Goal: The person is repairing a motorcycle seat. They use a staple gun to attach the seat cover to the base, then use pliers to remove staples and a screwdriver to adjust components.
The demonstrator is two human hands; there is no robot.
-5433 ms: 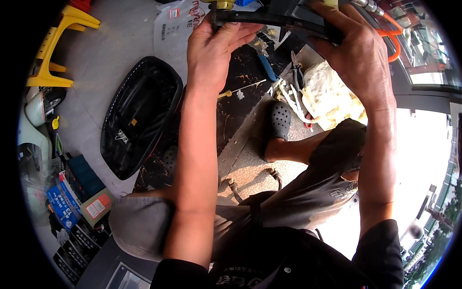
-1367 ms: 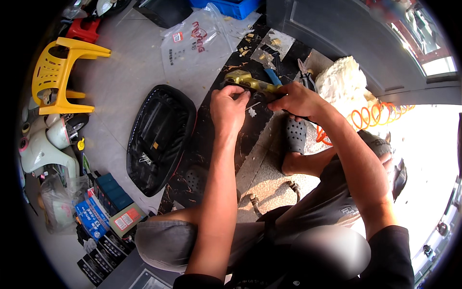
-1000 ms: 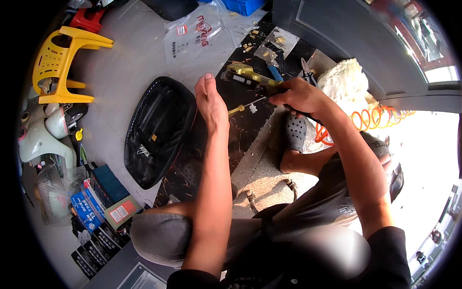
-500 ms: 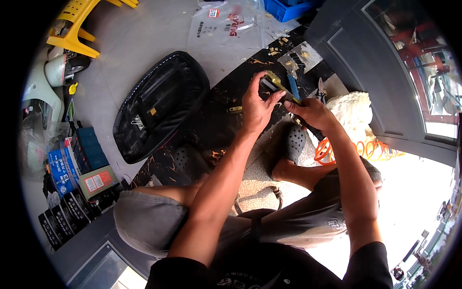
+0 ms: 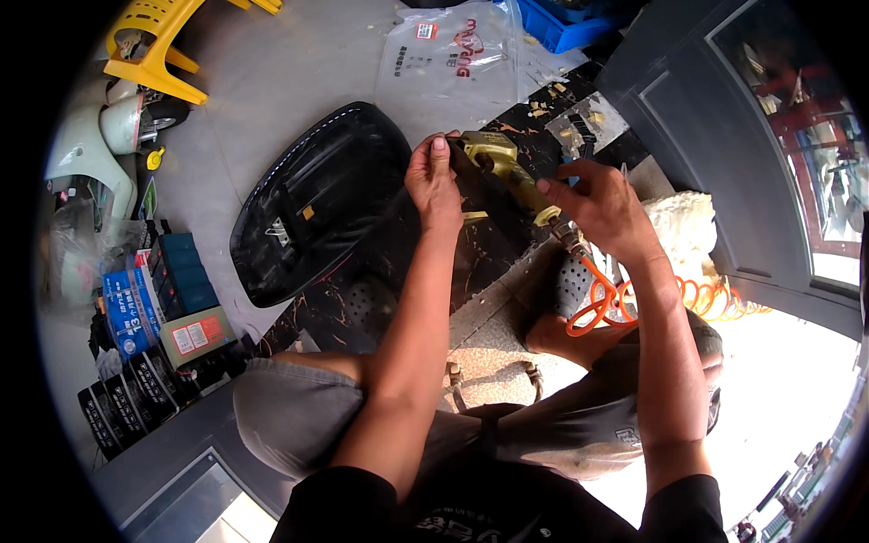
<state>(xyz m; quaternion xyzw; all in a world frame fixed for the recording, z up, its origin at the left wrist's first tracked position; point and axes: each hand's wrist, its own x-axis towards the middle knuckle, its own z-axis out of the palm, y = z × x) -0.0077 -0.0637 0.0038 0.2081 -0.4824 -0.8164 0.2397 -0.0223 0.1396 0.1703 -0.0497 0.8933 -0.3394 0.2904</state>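
My left hand [image 5: 434, 181] is closed on the dark front end of a brass-coloured pneumatic staple gun [image 5: 498, 154], its thumb raised along the top. My right hand [image 5: 602, 213] is closed at the tool's handle, thumb against it and fingers curled over. A metal coupler [image 5: 566, 233] at the handle's lower end leads into an orange coiled hose [image 5: 593, 312]. The tool is held above the black marble-patterned strip [image 5: 335, 312]. Part of a yellow-handled tool [image 5: 473, 217] shows beneath it.
A black seat-shaped shell [image 5: 317, 208] lies left of my hands. Yellow plastic chair [image 5: 154, 54], pale scooter body [image 5: 113, 136] and stacked boxes [image 5: 181, 290] line the left. Plastic bag [image 5: 444, 54] and blue crate [image 5: 566, 18] sit at the top. Pale foam [image 5: 688, 222] and a grey door [image 5: 688, 118] are right.
Since half a second ago my left hand has shifted left along the tool and my right hand slightly right, showing more of the tool, its coupler and hose. Earlier it was raised higher.
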